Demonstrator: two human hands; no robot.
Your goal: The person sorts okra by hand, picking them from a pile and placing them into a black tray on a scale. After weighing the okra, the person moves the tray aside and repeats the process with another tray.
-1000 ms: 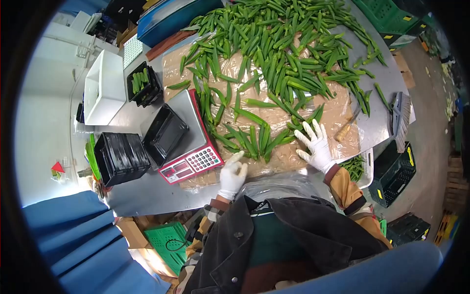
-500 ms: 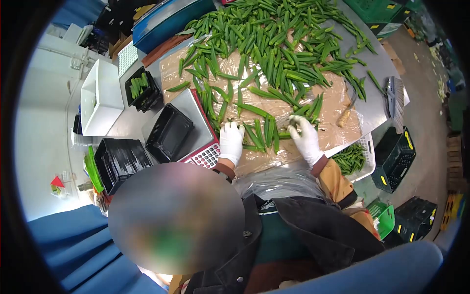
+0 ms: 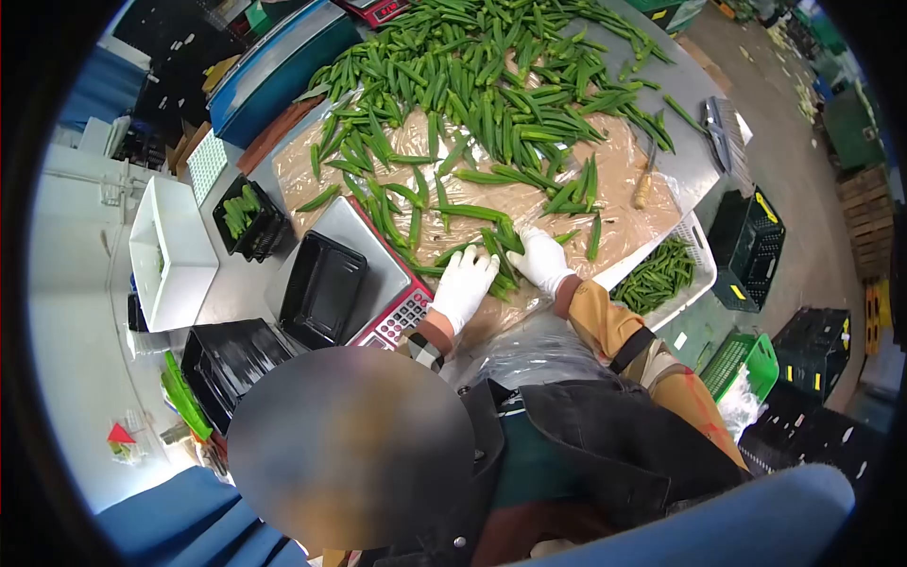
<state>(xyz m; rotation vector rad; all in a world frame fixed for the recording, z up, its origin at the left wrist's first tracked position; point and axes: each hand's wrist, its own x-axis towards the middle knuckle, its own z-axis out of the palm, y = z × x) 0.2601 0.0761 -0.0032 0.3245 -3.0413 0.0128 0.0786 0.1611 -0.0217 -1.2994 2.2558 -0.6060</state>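
Observation:
In the head view, both my hands wear white gloves and come together at the near edge of the okra. My left hand [image 3: 465, 286] curls its fingers over the near ends of several okra pods [image 3: 504, 274]. From the other side, my right hand [image 3: 541, 262] presses its bent fingers against the same small bunch; its fingertips are partly hidden among the pods. A big heap of okra [image 3: 463, 71] spreads over the plastic-covered cardboard [image 3: 624, 236] beyond. Beside my left hand, an open black tray [image 3: 324, 288] sits on a red-edged scale [image 3: 378, 307].
A black tray of okra [image 3: 244, 213], a white bin [image 3: 170, 255] and stacked black trays [image 3: 231, 364] stand left. A wooden-handled knife [image 3: 644, 187] and a brush [image 3: 727, 142] lie right. A white basket of okra [image 3: 701, 274] stands beside dark crates [image 3: 746, 250].
My hands have moved closer together around the near okra pods, my right hand shifting left and my left hand right. The camera view has shifted, so the table appears further left.

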